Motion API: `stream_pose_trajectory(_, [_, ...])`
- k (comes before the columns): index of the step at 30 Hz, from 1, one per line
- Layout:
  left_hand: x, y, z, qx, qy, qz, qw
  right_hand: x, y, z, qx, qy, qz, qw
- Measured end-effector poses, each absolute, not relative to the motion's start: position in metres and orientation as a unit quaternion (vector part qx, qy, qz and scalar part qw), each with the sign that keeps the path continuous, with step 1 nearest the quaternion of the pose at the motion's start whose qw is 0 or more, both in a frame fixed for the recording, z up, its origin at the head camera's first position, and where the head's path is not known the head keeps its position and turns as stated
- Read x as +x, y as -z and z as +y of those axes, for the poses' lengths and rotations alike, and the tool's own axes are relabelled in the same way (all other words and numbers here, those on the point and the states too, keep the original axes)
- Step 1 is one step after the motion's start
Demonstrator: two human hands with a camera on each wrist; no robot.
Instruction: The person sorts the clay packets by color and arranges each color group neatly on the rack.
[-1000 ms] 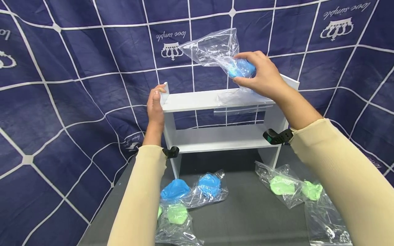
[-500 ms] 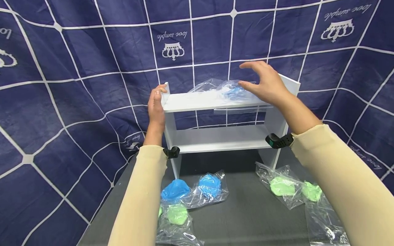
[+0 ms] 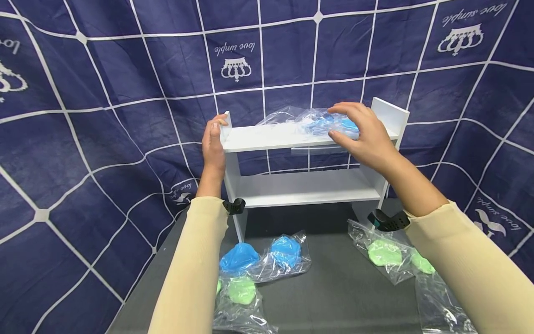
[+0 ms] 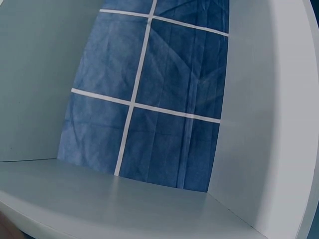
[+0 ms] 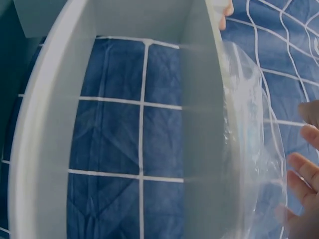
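My left hand [image 3: 214, 144] grips the upper left side panel of a white two-tier shelf [image 3: 308, 188], with fingers curled over the panel's edge. On its top board lie clear plastic bags [image 3: 283, 115] with blue, clay-like lumps [image 3: 319, 124] inside. Just at the right end of these bags is my right hand [image 3: 367, 134], thumb and fingers spread in a C shape. In the right wrist view, the fingers [image 5: 301, 172] are apart and beside the clear plastic [image 5: 254, 139]. The left wrist view shows the shelf's inner boards [image 4: 109, 199]; the left hand is mostly out of it.
On the dark table [image 3: 325, 297], bagged blue lumps [image 3: 285, 251] and a bagged green lump [image 3: 242, 290] lie at the front left. More bagged green lumps [image 3: 384, 253] lie at the right, partly under the right forearm. A navy checked cloth [image 3: 125, 69] hangs behind the shelf.
The right hand has put the bagged blue lump down on the top board and let go. It then lowered slightly towards the bags. The left hand stays on the panel.
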State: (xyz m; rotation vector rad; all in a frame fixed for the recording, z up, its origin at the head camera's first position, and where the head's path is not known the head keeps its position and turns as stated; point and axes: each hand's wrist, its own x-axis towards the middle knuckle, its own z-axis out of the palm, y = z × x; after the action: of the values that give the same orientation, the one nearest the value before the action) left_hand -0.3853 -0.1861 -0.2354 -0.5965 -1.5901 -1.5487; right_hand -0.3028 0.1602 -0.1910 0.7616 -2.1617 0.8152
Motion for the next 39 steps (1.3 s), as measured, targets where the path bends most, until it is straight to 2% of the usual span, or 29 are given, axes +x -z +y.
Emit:
stream_pose_trajectory(6, [-0.38,0.232,-0.184,-0.235,0.623,-0.622,0.411,-0.293,0.212,0.157,0.328,-0.33,-0.799,0.38])
stream_pose_trajectory(14, [-0.349,0.221,-0.173,-0.242,0.619,-0.63,0.401,-0.274,0.243,0.151,0.346,-0.339,-0.778,0.401])
stream_pose_trajectory(18, [-0.349,0.22,-0.174,-0.25,0.617,-0.625,0.407,-0.267,0.254,0.147,0.357,-0.354,-0.77,0.393])
stream_pose_trajectory(22, [-0.364,0.224,-0.179,-0.253,0.618,-0.618,0.414,-0.263,0.272,0.139,0.369,-0.359,-0.768,0.381])
stream_pose_trajectory(28, [-0.384,0.233,-0.186,-0.247,0.616,-0.62,0.418,-0.263,0.315,0.125,0.379,-0.349,-0.791,0.33])
stream_pose_trajectory(39, [-0.386,0.234,-0.186,-0.236,0.607,-0.631,0.421,-0.263,0.38,0.102,0.364,-0.339,-0.845,0.195])
